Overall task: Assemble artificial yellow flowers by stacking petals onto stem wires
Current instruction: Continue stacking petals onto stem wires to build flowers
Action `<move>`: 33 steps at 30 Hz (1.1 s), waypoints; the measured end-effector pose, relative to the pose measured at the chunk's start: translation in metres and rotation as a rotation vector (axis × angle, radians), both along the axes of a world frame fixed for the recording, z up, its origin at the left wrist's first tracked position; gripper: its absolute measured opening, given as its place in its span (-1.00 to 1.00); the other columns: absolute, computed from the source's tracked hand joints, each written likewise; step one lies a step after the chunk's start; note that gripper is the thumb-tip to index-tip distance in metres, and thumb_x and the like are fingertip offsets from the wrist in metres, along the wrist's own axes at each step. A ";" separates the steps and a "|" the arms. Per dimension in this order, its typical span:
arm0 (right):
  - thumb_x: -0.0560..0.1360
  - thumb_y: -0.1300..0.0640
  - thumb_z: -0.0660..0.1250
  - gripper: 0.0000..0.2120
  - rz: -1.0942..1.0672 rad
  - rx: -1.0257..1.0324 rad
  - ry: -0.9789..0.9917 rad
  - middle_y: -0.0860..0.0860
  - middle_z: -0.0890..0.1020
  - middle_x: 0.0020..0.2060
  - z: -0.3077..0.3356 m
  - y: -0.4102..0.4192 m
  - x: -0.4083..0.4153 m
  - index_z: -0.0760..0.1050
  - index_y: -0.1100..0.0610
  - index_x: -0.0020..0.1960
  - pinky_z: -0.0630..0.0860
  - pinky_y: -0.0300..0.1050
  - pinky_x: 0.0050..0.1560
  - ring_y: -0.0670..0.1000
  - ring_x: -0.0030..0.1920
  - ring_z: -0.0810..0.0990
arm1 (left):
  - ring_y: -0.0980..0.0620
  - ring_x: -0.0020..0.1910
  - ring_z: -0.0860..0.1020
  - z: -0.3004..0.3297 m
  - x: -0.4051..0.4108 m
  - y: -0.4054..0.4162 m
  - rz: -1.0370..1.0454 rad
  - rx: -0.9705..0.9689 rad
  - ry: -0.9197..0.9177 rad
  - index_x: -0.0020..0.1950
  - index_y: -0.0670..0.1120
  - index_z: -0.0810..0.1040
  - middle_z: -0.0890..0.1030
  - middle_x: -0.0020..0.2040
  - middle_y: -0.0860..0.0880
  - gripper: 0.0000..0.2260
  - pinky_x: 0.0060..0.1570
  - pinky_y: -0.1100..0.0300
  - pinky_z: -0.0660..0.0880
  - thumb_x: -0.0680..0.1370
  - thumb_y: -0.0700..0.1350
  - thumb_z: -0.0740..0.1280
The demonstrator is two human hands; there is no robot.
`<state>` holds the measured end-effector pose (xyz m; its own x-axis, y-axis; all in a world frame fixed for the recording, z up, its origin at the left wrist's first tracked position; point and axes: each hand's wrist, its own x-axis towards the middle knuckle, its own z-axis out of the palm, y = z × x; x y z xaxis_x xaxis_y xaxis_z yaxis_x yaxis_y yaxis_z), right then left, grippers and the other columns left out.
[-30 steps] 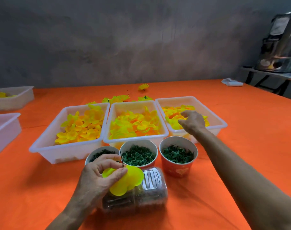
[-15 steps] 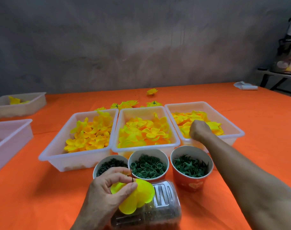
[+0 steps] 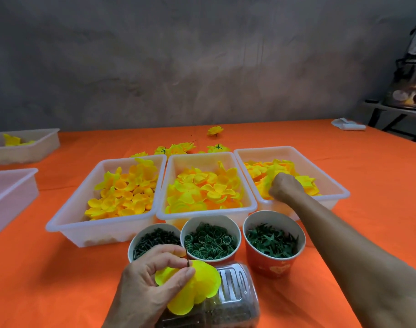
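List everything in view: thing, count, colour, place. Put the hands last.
petal trays: three, white, side by side mid-table, filled with yellow-orange petals
side trays: two, white, left edge; the far one holds a few yellow petals
cups: three, red-orange outside, in front of the trays, holding dark green parts
clear jar: one, lying on its side at the near edge, dark contents
finished flowers: several, yellow, on the cloth behind the trays
tablecloth: one, orange
white object: one, far right of the table
petal on wire: one, bright yellow, on a thin dark stem wire
left hand: pinches the wire and petal above the jar
right hand: curled, down in the right tray's petals; any grasp is hidden
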<state>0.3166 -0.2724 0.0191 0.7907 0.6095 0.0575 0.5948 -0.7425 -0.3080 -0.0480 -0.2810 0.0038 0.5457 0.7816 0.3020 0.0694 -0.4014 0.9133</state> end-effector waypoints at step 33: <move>0.31 0.19 0.42 -0.81 0.519 0.800 0.967 0.02 0.69 -0.19 0.041 -0.052 -0.095 0.61 0.15 -0.07 0.53 -0.22 -0.18 -0.06 -0.21 0.64 | 0.17 0.04 0.61 0.007 -0.008 -0.001 -0.099 -0.129 -0.027 -0.15 0.05 0.73 0.66 0.04 0.07 -0.80 -0.13 0.31 0.54 0.24 -0.06 0.54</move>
